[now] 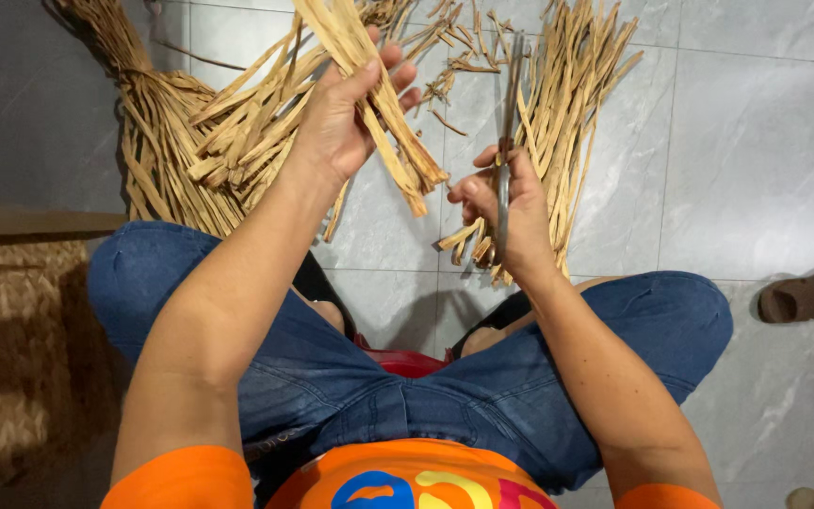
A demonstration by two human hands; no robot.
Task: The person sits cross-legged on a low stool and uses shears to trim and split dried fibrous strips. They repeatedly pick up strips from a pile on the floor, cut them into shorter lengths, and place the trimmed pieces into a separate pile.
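At far left, a woven mat [11,349] lies below a dark wooden ledge [30,224], closing off that edge of the floor. Next to it, a large bundle of dried straw strips [190,141] fans across the grey tiled floor [746,141], touching the person's left knee. Left hand [341,123]: closed around a bunch of flat straw strips [379,104], held tilted above the floor, cut ends pointing down toward the right. Right hand [511,203]: closed on the handles of a pair of scissors [511,104], blades pointing away from the body, just beside the held bunch. Behind the right hand, a second straw pile [577,94] lies on the tiles, with short offcuts [454,66] near it. Open tile extends to the right. Brown sandals [807,294] rest at the right edge, well apart from the hands.
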